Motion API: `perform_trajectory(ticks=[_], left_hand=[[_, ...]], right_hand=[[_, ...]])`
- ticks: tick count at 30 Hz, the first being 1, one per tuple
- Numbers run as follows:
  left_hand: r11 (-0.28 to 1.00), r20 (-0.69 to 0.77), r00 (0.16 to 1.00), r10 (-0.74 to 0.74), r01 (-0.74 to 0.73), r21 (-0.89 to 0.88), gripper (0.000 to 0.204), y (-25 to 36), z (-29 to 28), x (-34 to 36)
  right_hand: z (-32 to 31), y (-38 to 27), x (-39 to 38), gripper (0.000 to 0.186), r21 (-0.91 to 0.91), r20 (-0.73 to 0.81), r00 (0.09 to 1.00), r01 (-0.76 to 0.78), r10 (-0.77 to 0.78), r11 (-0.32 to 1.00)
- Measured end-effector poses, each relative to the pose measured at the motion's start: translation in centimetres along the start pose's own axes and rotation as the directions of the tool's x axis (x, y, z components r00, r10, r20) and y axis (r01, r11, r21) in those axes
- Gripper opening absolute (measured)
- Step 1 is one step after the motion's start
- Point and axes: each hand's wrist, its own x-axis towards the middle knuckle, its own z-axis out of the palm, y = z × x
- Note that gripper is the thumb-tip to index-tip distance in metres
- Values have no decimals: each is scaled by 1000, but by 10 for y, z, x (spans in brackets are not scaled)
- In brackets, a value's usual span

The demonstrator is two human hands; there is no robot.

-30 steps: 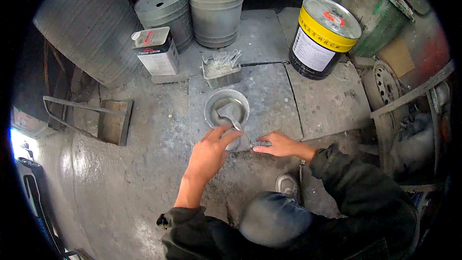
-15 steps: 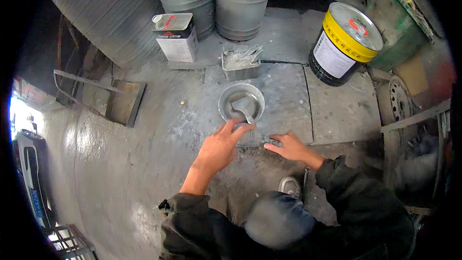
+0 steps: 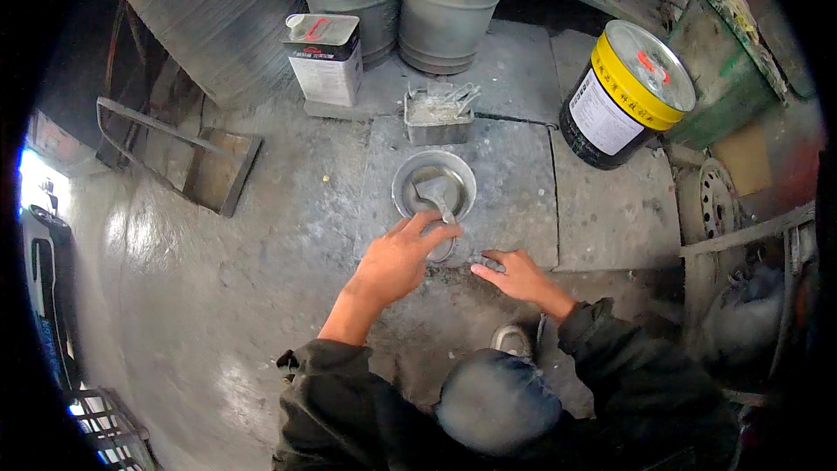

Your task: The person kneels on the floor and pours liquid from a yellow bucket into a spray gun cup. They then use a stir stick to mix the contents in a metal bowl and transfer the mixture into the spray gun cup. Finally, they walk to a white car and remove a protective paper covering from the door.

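A round metal bowl (image 3: pixel 398 190) stands on the grey slab in front of me. Inside it leans a grey-coated scraper (image 3: pixel 431 190), its wide blade inside and its handle toward me. My left hand (image 3: pixel 394 263) is closed in a pinch at the handle, over the bowl's near edge. Under those fingers shows part of a small round grey thing (image 3: pixel 443 250), mostly hidden. My right hand (image 3: pixel 520 277) lies just to the right, thumb and fingers closed on a small, grey, crusted thing (image 3: pixel 490 263) whose kind I cannot make out.
Behind the bowl stands a rectangular tin (image 3: pixel 438 133) with grey-crusted tools. Farther back are a square can (image 3: pixel 324 70) and two metal drums (image 3: pixel 452 22). A black-and-yellow bucket (image 3: pixel 608 109) stands right, near a wheel rim (image 3: pixel 718 198); a metal-framed tray (image 3: pixel 212 176) lies left.
The view has shifted slightly. Both hands keep nearly the same hold, and the scraper stays in the bowl with little visible movement.
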Motion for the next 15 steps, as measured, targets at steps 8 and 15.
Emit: perform_trajectory(ticks=[8,15], left_hand=[[893,110,886,-450,450,29,47,18,-15,12],[639,38,694,-719,682,-356,62,-6,-13,16]], right_hand=[[5,-5,-2,64,-39,-43,999,-6,4,999],[5,3,0,63,94,-105,993,-45,55,995]])
